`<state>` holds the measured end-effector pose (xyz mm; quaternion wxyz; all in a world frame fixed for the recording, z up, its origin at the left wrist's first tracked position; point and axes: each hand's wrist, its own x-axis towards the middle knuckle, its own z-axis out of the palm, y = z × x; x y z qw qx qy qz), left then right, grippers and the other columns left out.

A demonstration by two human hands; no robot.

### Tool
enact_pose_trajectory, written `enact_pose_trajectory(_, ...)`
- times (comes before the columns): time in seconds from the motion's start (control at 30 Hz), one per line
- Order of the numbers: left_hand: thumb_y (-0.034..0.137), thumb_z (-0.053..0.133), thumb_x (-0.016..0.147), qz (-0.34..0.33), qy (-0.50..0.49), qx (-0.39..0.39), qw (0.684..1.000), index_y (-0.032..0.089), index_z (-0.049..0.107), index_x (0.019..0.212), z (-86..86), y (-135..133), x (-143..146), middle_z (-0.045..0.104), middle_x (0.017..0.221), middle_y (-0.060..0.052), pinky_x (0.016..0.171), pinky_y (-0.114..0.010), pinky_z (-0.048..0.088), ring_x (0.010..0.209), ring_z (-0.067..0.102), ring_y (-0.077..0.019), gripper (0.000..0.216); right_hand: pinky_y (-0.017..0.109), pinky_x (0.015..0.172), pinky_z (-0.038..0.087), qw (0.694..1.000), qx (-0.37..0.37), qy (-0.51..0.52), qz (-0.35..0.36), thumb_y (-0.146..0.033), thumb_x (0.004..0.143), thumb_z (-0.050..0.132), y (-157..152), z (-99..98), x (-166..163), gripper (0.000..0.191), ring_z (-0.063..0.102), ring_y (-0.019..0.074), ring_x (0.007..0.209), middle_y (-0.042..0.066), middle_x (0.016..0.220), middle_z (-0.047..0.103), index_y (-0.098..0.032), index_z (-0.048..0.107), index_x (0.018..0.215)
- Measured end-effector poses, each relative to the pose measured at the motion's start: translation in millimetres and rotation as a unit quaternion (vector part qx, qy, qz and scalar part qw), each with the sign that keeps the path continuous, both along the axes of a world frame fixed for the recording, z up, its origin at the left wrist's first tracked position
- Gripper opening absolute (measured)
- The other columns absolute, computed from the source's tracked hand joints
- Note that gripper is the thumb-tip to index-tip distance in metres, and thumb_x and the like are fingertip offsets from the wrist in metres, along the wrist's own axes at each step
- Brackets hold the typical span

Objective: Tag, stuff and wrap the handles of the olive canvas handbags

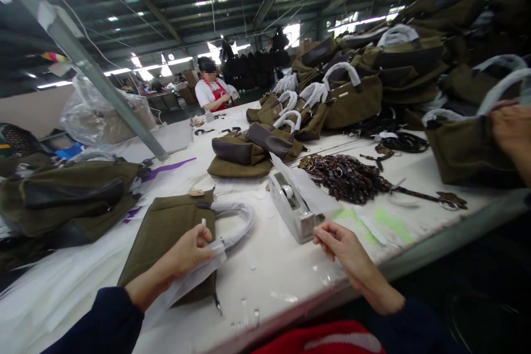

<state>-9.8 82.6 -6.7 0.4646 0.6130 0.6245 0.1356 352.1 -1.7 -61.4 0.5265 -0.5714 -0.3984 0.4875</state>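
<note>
An olive fabric handbag (166, 215) lies on the table in front of me. Its handle (244, 221) is partly wrapped in thin white paper and loops out to the right. My left hand (193, 251) is closed on a white wrapping sheet (191, 282) at the near end of that handle, over the bag. To the right stands a grey tape dispenser (290, 204) holding a roll of tape. My right hand (338, 240) pinches its fingertips together at the dispenser's near end; whatever they hold is too small to make out.
More olive bags (257, 144) are piled behind and at right, with others (70, 193) at left. Beside the dispenser lies a heap of brown patterned straps (344, 177). Another person's hand (514, 127) touches a bag at far right. A slanted metal post (103, 83) rises at left.
</note>
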Motion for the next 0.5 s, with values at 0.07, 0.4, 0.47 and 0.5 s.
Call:
enact_pose_trajectory(0.07, 0.024, 0.065, 0.063, 0.012, -0.011, -0.010, 1.000, 0.022, 0.042, 0.087, 5.5, -1.8, 1.2, 0.051, 0.058, 0.010, 0.047, -0.020, 0.029, 0.049, 0.044, -0.0094, 0.033, 0.021, 0.044, 0.030, 0.997, -0.021, 0.076, -0.016, -0.052, 0.076, 0.073, 1.7, -15.8, -6.8, 0.038, 0.041, 0.0083, 0.050, -0.001, 0.067, 0.057, -0.016, 0.058, 0.074)
enact_pose_trajectory(0.4, 0.026, 0.071, 0.060, 0.039, -0.025, -0.018, 0.999, 0.021, 0.044, 0.086, 19.2, -7.3, 6.2, 0.056, 0.061, 0.007, 0.049, -0.020, 0.031, 0.052, 0.050, -0.0107, 0.038, 0.017, 0.044, 0.033, 0.950, -0.083, 0.272, 0.125, -0.044, 0.073, 0.079, -8.0, 8.9, -86.9, 0.035, 0.041, 0.0060, 0.054, 0.001, 0.073, 0.058, -0.015, 0.061, 0.077)
enact_pose_trajectory(0.47, 0.026, 0.072, 0.060, 0.039, -0.026, -0.011, 0.999, 0.021, 0.044, 0.086, 19.9, -9.2, 8.5, 0.055, 0.060, 0.008, 0.048, -0.020, 0.031, 0.051, 0.049, -0.0104, 0.039, 0.017, 0.045, 0.034, 0.945, -0.053, 0.269, 0.178, -0.047, 0.075, 0.076, 2.3, 22.6, -120.7, 0.036, 0.041, 0.0059, 0.053, 0.002, 0.075, 0.062, -0.015, 0.061, 0.076)
enact_pose_trajectory(0.5, 0.026, 0.072, 0.060, 0.037, -0.029, -0.006, 0.999, 0.021, 0.044, 0.086, 20.2, -10.1, 9.2, 0.054, 0.059, 0.008, 0.048, -0.020, 0.030, 0.050, 0.047, -0.0098, 0.039, 0.018, 0.045, 0.034, 0.944, -0.044, 0.268, 0.187, -0.048, 0.074, 0.075, 8.7, 26.1, -137.8, 0.036, 0.042, 0.0065, 0.053, 0.003, 0.075, 0.064, -0.015, 0.061, 0.076)
